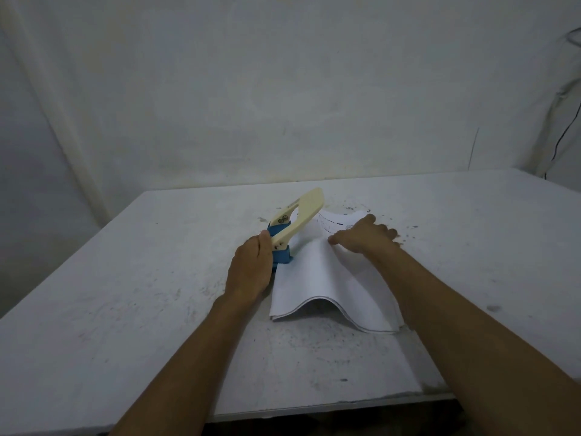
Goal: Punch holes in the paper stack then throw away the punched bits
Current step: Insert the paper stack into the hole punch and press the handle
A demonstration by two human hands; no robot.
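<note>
Left hand [250, 269] wraps blue base of hole punch [290, 229], cream lever raised. Right hand [366, 239] lies flat, fingers spread, pressing paper stack [327, 287] just right of punch. Stack light, floppy, bowed upward at near edge; sheets likely slide. Best pinned near punch-side edge.

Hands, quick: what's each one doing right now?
Left hand: closed on the hole punch.
Right hand: open, pressing flat on the paper stack.

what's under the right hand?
The right hand presses on the paper stack, which bulges up near its front edge. The table beneath the stack is covered, so anything there is unseen.
</note>
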